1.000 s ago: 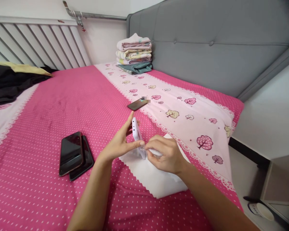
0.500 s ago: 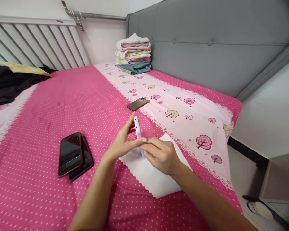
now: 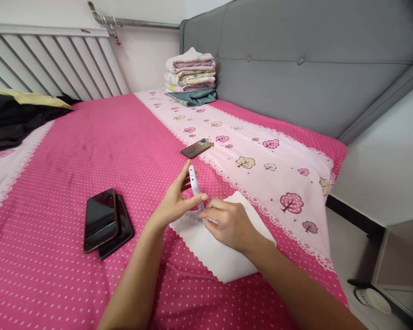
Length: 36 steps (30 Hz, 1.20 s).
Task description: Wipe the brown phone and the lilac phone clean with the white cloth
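My left hand (image 3: pixel 174 204) holds a white phone (image 3: pixel 194 183) up on its edge, fingers along its side, above a white cloth (image 3: pixel 216 254) that lies on the pink dotted bedsheet (image 3: pixel 89 137). My right hand (image 3: pixel 227 224) is closed on a bunched part of the white cloth and presses it against the lower end of the phone. Both hands meet over the near corner of the cloth.
Two dark phones (image 3: pixel 105 222) lie stacked to the left of my hands. Another dark phone (image 3: pixel 196 148) lies farther off on the sheet's pale tree-print band. Folded cloths (image 3: pixel 191 75) are piled by the grey headboard (image 3: pixel 296 59). Dark clothing (image 3: pixel 17 117) lies far left. The bed's edge drops off at right.
My right hand has slid down from the phone's middle toward its lower end, with the cloth pinched in it. The left hand has kept the phone upright.
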### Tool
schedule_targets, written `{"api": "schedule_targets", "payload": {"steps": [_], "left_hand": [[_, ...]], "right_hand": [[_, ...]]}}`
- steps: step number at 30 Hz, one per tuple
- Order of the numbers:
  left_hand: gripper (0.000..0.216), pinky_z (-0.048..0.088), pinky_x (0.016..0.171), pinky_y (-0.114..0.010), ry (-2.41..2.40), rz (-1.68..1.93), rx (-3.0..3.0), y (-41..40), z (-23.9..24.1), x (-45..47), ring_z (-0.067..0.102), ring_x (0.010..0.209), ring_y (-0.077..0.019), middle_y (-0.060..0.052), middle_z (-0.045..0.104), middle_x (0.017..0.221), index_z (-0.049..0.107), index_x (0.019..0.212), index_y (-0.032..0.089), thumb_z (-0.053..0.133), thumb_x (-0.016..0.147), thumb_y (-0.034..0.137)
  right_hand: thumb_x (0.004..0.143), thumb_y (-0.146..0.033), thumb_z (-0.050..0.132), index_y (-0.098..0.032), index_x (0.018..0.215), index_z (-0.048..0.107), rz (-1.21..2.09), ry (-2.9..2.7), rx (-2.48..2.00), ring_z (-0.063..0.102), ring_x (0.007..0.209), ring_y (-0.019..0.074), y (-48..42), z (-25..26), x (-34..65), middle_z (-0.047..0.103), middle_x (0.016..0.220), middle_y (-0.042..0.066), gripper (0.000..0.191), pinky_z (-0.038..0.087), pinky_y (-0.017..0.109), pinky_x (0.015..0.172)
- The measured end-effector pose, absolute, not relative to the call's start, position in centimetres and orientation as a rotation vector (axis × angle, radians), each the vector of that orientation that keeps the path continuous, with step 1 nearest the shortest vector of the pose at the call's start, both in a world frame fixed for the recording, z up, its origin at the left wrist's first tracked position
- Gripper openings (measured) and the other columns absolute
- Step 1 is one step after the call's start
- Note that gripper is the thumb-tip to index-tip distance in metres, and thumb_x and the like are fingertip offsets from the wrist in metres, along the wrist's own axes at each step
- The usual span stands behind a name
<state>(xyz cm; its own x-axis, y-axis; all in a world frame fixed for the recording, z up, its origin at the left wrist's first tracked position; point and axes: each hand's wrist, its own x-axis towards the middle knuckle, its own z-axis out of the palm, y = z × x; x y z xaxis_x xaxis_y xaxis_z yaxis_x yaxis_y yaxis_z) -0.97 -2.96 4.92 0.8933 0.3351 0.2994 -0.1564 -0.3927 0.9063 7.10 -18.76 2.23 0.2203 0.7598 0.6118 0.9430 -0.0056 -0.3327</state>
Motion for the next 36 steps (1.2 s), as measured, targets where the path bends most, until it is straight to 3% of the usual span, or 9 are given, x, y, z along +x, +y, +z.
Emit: {"api": "schedule_targets", "payload": {"steps": [15, 23, 29, 36], "left_hand": [[0.091, 0.035, 0.107, -0.047, 0.138, 0.522, 1.930, -2.8, 4.8, -1.0, 0.040, 0.129, -0.0309, -0.011, 0.039, 0.143, 0.016, 0.148, 0.026, 0.070, 0.076, 0.038], [0.093, 0.034, 0.107, -0.047, 0.144, 0.509, 1.920, -2.8, 4.9, -1.1, 0.040, 0.130, -0.0310, -0.013, 0.040, 0.142, 0.015, 0.148, 0.024, 0.071, 0.075, 0.038], [0.093, 0.032, 0.109, -0.047, 0.155, 0.504, 1.925, -2.6, 4.8, -1.2, 0.037, 0.132, -0.0311, -0.011, 0.037, 0.146, 0.015, 0.148, 0.027, 0.071, 0.075, 0.038], [0.092, 0.030, 0.110, -0.047, 0.186, 0.514, 1.908, -2.7, 4.8, -1.3, 0.034, 0.134, -0.0314, -0.011, 0.031, 0.150, 0.018, 0.147, 0.027, 0.072, 0.073, 0.037]], "right_hand": [[0.083, -0.018, 0.059, -0.027, 0.083, 0.074, -0.024, -1.717, -2.156, 0.059, 0.060, 0.0124, -18.7, 2.6, 6.6, 0.066, 0.074, 0.001, 0.018, 0.035, 0.024, 0.053], [0.081, -0.017, 0.060, -0.022, 0.066, 0.068, 0.004, -1.817, -2.259, 0.055, 0.054, 0.0125, -18.5, 2.5, 6.3, 0.065, 0.066, 0.002, 0.018, 0.024, 0.026, 0.046], [0.077, -0.012, 0.063, -0.019, 0.060, 0.065, 0.091, -1.840, -2.332, 0.060, 0.057, 0.0151, -18.3, 2.6, 6.0, 0.067, 0.066, 0.004, 0.019, 0.029, 0.026, 0.048], [0.083, -0.014, 0.057, -0.023, 0.082, 0.074, 0.301, -1.847, -2.312, 0.066, 0.074, 0.0181, -18.4, 2.5, 6.5, 0.072, 0.084, 0.005, 0.019, 0.041, 0.027, 0.060]]}}
